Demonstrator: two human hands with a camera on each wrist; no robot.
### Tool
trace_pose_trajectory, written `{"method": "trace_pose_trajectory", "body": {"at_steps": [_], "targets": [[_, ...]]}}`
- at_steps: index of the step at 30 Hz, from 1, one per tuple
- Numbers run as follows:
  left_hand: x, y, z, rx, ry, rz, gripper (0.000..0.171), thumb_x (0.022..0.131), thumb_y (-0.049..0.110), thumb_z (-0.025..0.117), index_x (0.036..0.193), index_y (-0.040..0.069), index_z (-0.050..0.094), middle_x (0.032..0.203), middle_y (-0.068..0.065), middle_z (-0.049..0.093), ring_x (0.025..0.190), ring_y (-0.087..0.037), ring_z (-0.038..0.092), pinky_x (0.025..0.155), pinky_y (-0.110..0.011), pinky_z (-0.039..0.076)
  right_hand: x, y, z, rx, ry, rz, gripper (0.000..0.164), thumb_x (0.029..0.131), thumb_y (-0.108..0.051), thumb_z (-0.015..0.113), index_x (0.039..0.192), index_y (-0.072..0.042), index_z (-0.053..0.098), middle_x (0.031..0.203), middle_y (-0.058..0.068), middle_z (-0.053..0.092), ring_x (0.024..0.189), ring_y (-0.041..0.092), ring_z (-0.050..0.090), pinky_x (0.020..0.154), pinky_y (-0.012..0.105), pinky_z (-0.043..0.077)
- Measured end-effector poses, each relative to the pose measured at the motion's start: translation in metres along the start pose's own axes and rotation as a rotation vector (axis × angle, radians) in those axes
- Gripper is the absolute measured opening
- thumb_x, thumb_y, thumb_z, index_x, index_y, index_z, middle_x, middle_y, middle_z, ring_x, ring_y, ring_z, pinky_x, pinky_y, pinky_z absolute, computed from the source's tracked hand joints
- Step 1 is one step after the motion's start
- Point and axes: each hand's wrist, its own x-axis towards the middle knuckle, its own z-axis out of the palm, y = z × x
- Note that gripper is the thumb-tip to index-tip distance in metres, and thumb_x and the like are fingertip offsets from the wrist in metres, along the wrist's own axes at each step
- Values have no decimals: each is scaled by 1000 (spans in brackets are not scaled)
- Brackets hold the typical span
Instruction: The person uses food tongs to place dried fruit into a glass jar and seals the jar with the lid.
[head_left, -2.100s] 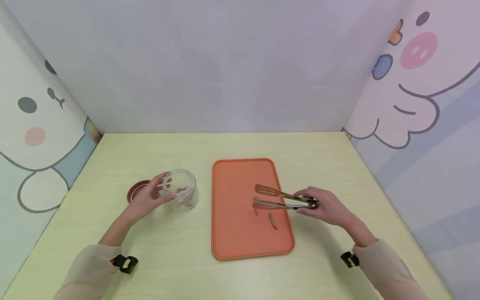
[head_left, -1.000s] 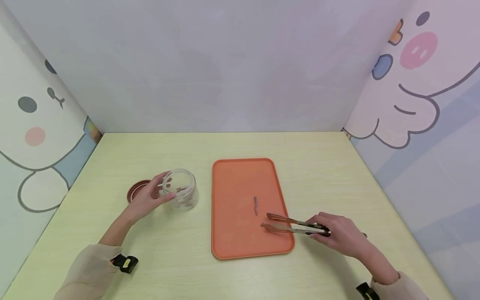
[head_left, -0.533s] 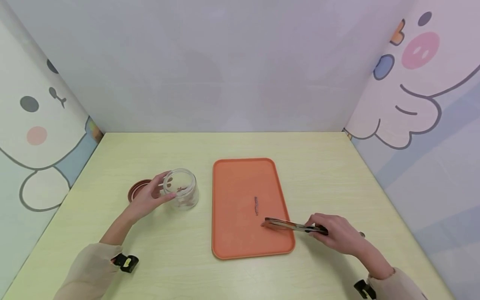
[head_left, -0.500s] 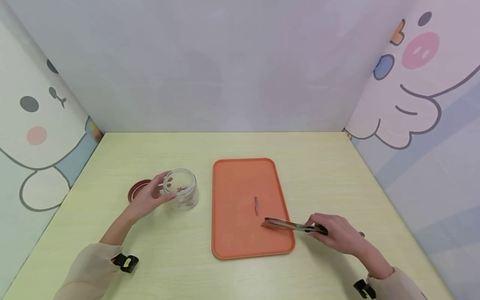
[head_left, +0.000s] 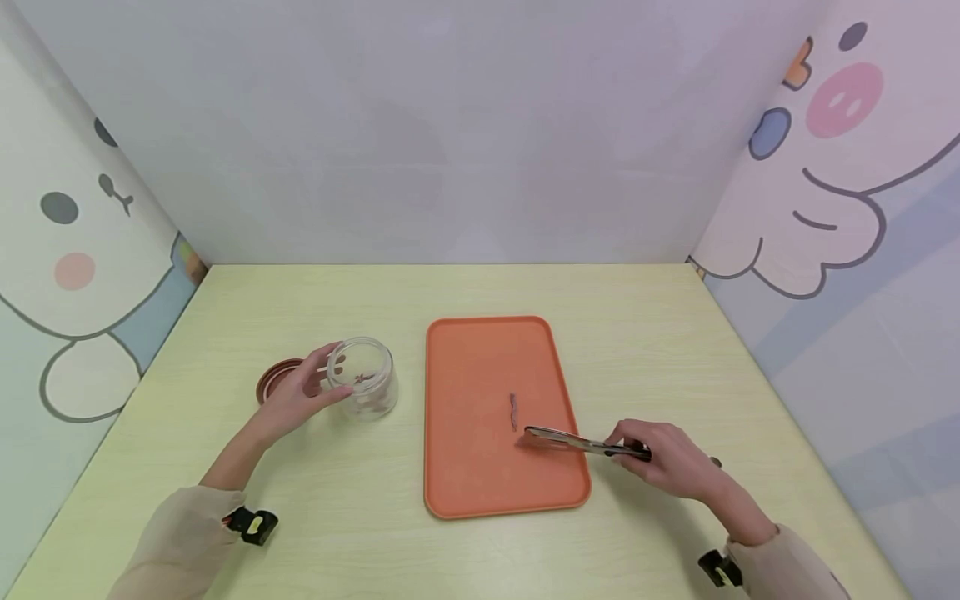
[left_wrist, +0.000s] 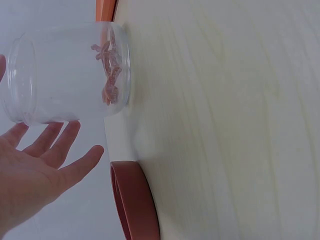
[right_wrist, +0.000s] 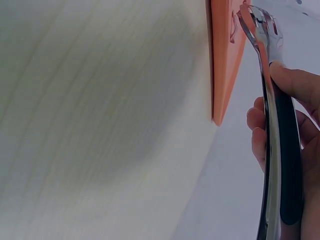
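Left hand (head_left: 303,396) grips glass jar (head_left: 367,390), reddish bits (left_wrist: 111,70) at bottom, left of orange tray (head_left: 480,354); brown lid (head_left: 273,382) farther left. Right hand (head_left: 663,458), right of tray, grasps tongs (head_left: 585,444), tips over it. Thin strip (head_left: 513,412) on tray.

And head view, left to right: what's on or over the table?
Reddish-brown lid → glass jar → thin strip on the orange tray → right hand, gripping tongs that reach back over the tray. Left hand omitted: it overlaps lid and jar.
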Motion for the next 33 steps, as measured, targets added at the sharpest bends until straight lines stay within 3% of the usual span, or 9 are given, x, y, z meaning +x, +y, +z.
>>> {"method": "trace_pose_trajectory", "body": {"at_steps": [24,33], "targets": [[1,-4,0,-1,-4,3,71,84,21,61,140,9,19,132,-24,31,116,-41,36,87,-51,36,65,4,-7,-36,37,-14,23,74,-7,70,88,-21,59,65,-17,48,49,-1,40,42,18,33],[1,-3,-1,12,0,-2,72,84,23,62,140,10,19,132,-25,31,115,-41,36,87,-51,36,99,-5,-7,-26,72,-79,19,75,-6,69,87,-17,59,66,-15,49,51,0,40,43,20,34]]}}
